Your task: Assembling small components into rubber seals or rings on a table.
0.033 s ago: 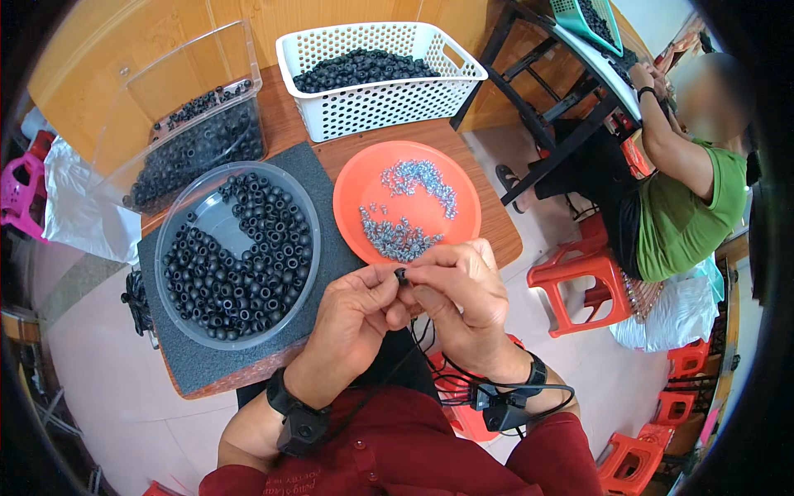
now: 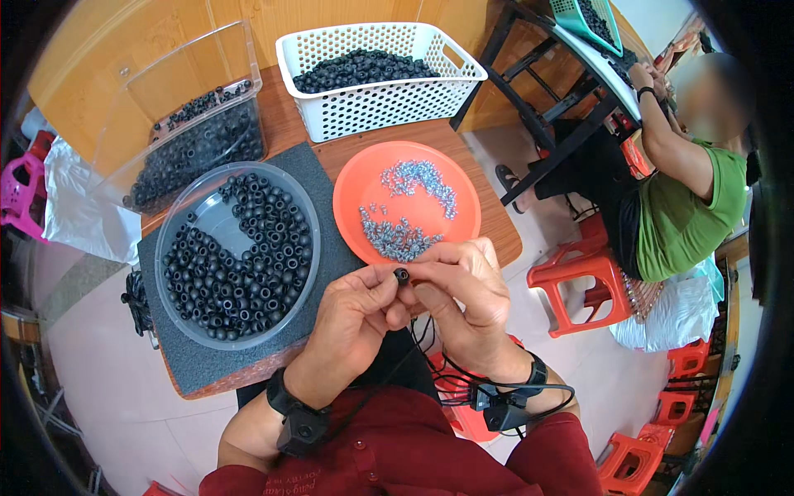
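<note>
Between the thumb and forefinger of my left hand (image 2: 351, 318) is a small round black cap (image 2: 402, 275), its hollow end facing up. My right hand (image 2: 467, 306) is closed beside it, fingertips bent up against the cap. Whether the right fingers pinch a small part of their own is hidden. Both hands are just off the near rim of an orange plate (image 2: 351, 211), where small silvery metal pieces (image 2: 401, 240) lie in two loose groups. To the left, a round clear tub (image 2: 219, 236) contains many similar black caps (image 2: 231, 289).
The tub rests on a dark grey mat (image 2: 298, 174). Behind stand a clear bin (image 2: 198, 140) and a white perforated basket (image 2: 389, 112), both with black pieces. At right, a person in a green shirt (image 2: 691, 215) sits at another table near red stools (image 2: 583, 281). Cables (image 2: 463, 380) hang by my right wrist.
The black cap has turned in my fingertips, so its hole now shows. My right fingers have shifted very slightly; all else looks the same.
</note>
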The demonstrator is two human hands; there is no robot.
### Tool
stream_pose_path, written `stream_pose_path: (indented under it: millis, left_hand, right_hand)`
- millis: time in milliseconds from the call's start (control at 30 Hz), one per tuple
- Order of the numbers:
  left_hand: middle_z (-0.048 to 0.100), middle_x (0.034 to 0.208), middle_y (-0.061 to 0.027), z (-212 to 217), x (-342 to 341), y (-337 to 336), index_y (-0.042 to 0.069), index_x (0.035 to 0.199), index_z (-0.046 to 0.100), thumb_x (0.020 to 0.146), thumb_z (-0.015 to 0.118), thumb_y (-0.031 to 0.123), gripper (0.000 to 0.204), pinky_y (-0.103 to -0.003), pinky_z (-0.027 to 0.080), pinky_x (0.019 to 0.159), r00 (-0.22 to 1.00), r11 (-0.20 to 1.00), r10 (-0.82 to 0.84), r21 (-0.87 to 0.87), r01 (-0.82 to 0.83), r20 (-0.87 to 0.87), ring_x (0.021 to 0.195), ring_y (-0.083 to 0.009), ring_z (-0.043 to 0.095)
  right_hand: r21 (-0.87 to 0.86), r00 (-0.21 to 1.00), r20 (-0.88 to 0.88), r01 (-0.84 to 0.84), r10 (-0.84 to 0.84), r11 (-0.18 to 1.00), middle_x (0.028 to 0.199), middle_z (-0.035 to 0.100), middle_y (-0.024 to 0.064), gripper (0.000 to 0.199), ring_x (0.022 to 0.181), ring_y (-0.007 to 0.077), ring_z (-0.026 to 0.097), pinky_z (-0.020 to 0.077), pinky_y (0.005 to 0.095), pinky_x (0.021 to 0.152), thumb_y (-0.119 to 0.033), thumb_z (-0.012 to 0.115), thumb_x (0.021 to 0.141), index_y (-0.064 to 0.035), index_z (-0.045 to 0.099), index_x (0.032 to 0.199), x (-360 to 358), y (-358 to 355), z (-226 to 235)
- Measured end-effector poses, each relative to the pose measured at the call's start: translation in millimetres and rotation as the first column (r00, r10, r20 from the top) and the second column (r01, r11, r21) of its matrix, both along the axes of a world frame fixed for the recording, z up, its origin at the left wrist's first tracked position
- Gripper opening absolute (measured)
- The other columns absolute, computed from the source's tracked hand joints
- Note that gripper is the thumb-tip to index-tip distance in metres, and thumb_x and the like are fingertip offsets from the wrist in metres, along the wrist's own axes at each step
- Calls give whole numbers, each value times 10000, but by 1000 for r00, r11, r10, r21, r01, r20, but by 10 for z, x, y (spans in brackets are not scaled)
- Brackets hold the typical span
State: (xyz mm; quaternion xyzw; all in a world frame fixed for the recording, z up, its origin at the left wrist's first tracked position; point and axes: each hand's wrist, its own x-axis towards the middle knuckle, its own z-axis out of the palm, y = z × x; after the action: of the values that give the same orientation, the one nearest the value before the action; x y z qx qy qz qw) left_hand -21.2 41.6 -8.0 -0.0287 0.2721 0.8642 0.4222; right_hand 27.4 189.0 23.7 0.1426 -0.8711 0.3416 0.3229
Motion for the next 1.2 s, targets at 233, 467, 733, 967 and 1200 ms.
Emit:
stream_pose_path:
  millis: [233,467,733,967,1200]
  left_hand:
    - [620,825,-56,-20,5,-11,-24,999,588,913,531,131,187,-247,435,655,1000,1000,11,10,-11,17,660,-118,543]
    - [637,910,-91,-63,-2,-26,-8,1029,578,925,513,177,222,-316,465,757,1000,997,-11,74,10,17,774,-169,608]
    - [622,986,-97,51,-12,-1,24,1056,555,937,489,213,233,-359,461,801,997,998,58,32,-59,53,872,-202,598]
    - [584,975,-44,111,12,9,21,1044,553,946,467,167,196,-301,449,809,991,991,134,5,-134,13,900,-148,561]
    - [577,994,-36,106,27,-36,28,1066,543,944,470,164,197,-304,445,826,994,993,113,26,-113,-3,925,-142,554]
  right_hand:
    - [70,998,51,-26,22,997,877,605,88,243,778,247,514,410,334,669,18,690,656,-28,659,893,17,7,69]
    - [109,1000,30,3,-7,994,874,609,75,264,766,242,517,412,331,672,22,688,639,-32,664,896,7,23,43]
    - [92,999,-48,20,-16,996,841,593,57,237,736,236,528,419,331,638,-1,653,642,-24,652,877,86,-111,1]
    - [322,994,-96,85,-56,943,857,574,76,322,806,243,554,432,342,638,-52,602,589,-12,632,907,-27,-304,-222]
    - [325,995,-95,16,16,945,874,571,124,343,797,277,558,438,351,633,-34,593,587,21,611,925,-31,-301,-253]
